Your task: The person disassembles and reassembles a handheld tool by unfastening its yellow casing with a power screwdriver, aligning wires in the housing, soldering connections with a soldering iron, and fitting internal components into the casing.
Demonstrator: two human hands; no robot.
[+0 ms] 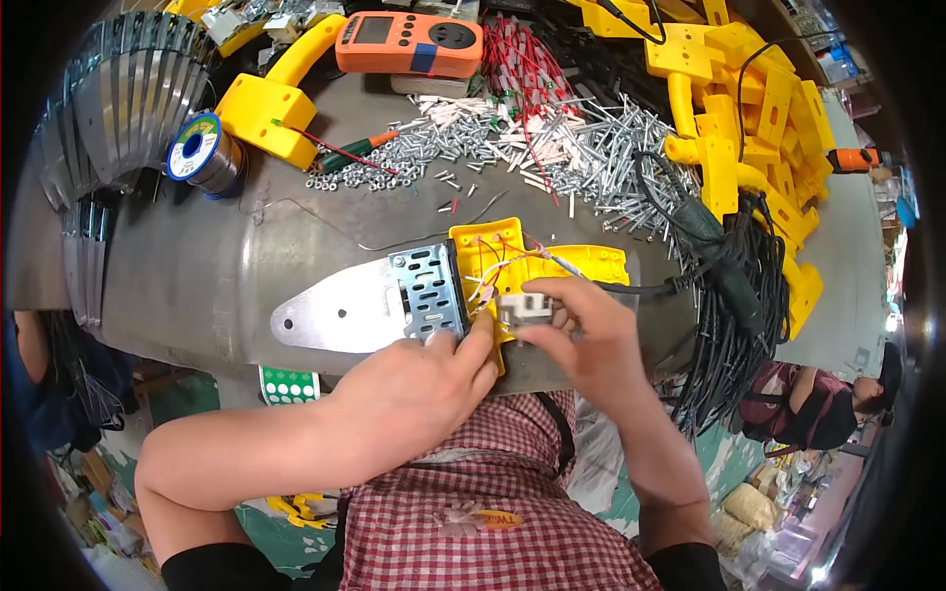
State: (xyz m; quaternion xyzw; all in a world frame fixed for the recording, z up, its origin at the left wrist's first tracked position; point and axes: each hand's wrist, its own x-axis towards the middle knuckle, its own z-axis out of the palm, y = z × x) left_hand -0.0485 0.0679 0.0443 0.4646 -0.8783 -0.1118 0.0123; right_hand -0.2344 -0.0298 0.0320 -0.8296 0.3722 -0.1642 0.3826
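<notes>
In the middle of the bench lies an opened yellow plastic housing (pixel 591 264) with thin wires (pixel 490 288) inside. A slotted metal bracket (pixel 430 293) and a long pointed metal plate (pixel 340 307) are joined to its left side. My left hand (pixel 419 389) is closed over the near edge of the bracket and housing, its index fingertip close to the wires. Between the thumb and fingers of my right hand (pixel 591 330) is a small white and grey block-shaped part (pixel 525 308), slightly blurred, above the housing. A black cable (pixel 641 289) leaves the housing on the right.
Loose screws (pixel 621 163) are heaped at the back, beside an orange meter (pixel 409 44). A solder spool (pixel 207 155) and a screwdriver (pixel 353 153) lie left of them. Yellow housings (pixel 774 128) and bundled black cables (pixel 734 335) crowd the right; metal plates (pixel 128 98) stack at left.
</notes>
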